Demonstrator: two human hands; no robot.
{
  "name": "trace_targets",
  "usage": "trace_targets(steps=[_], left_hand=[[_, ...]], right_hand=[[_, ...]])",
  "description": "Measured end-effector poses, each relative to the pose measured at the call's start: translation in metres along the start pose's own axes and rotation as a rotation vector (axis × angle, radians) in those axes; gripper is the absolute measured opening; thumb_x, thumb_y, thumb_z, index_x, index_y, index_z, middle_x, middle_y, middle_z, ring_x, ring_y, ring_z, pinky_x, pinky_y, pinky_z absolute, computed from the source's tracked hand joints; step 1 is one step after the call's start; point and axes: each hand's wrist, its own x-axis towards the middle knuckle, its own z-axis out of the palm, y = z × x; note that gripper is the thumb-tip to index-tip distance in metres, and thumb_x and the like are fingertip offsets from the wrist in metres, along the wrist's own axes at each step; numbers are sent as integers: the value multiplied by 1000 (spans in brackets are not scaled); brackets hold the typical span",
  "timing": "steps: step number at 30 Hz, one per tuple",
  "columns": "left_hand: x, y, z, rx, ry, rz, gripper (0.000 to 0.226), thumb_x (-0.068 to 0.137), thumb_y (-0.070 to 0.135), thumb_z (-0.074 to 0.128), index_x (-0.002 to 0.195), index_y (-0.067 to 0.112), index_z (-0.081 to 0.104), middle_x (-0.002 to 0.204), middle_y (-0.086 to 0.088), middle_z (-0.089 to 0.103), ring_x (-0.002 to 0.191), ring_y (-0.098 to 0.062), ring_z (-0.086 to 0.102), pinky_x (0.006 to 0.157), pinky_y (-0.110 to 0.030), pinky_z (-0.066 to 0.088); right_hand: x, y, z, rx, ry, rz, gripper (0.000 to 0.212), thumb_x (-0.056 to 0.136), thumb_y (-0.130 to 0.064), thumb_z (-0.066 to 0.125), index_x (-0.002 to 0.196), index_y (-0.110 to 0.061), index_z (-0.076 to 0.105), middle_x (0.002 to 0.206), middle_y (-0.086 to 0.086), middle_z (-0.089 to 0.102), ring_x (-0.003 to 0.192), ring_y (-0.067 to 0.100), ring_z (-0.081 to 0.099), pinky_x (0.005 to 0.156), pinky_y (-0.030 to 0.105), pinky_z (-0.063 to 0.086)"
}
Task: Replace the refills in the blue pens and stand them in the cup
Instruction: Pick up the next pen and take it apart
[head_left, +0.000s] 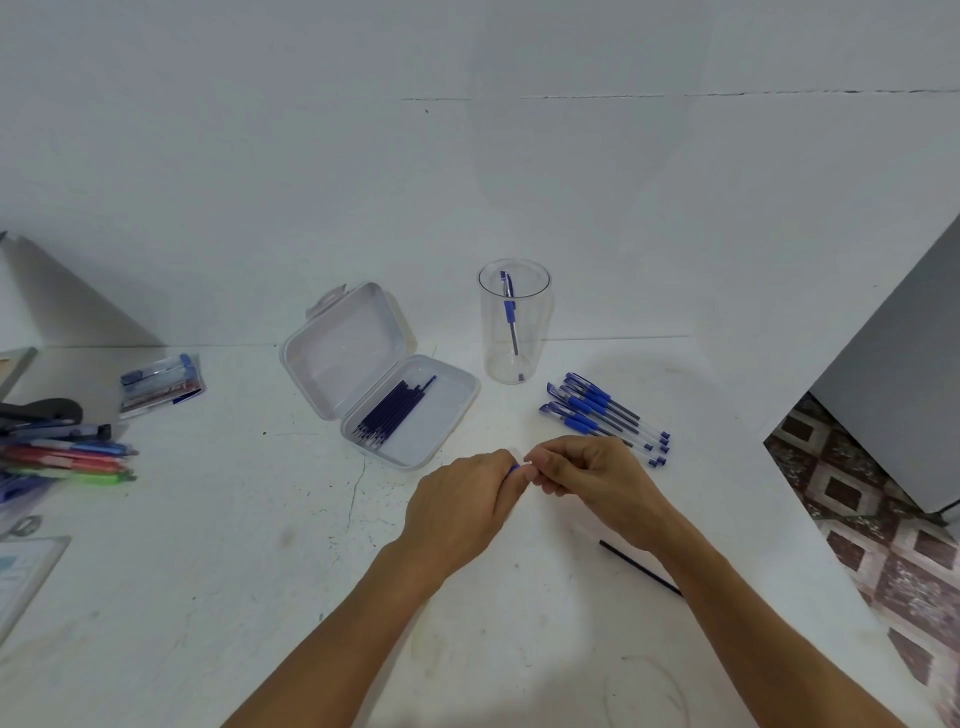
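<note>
Left hand (462, 501), right hand (595, 478), grips pinching blue pen (514, 469), cup (491, 332) with one pen (510, 312), box (449, 415) of refills (392, 413)

White wall (467, 156), white table (208, 571), patterned floor (883, 545), perhaps tiles

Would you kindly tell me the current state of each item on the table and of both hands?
Cup: upright, one blue pen inside.
Box: lid open, refills inside.
Blue pens: capped, lying beside the cup.
Loose refill: lying on the table.
Left hand: grips a pen, mostly hidden.
Right hand: pinches the same pen.
</note>
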Motion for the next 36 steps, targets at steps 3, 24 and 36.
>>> trace_targets(steps=[3, 24, 36], left_hand=[[-1, -1, -2, 2, 5, -34, 46, 96, 62, 23, 69, 27, 36, 56, 8, 43, 49, -10, 40, 44, -21, 18], [-11, -14, 11, -175, 68, -62, 23, 99, 41, 41, 86, 27, 55, 71, 12, 49, 63, -9, 48, 54, -21, 39], [-15, -16, 7, -187, 94, -69, 21, 98, 39, 44, 94, 26, 60, 74, 16, 49, 65, -6, 50, 57, -20, 43]], right_hand=[[1, 1, 3, -26, 27, -26, 16, 95, -29, 61, 95, -24, 76, 79, -3, 74, 72, 9, 66, 74, 24, 58], [-18, 22, -16, -165, 246, -25, 15, 85, -10, 74, 97, -19, 74, 90, -10, 73, 80, -1, 68, 77, 7, 50], [-14, 19, -13, -198, 245, -65, 18, 84, -10, 75, 95, -24, 72, 91, -10, 72, 82, 1, 67, 80, 10, 52]])
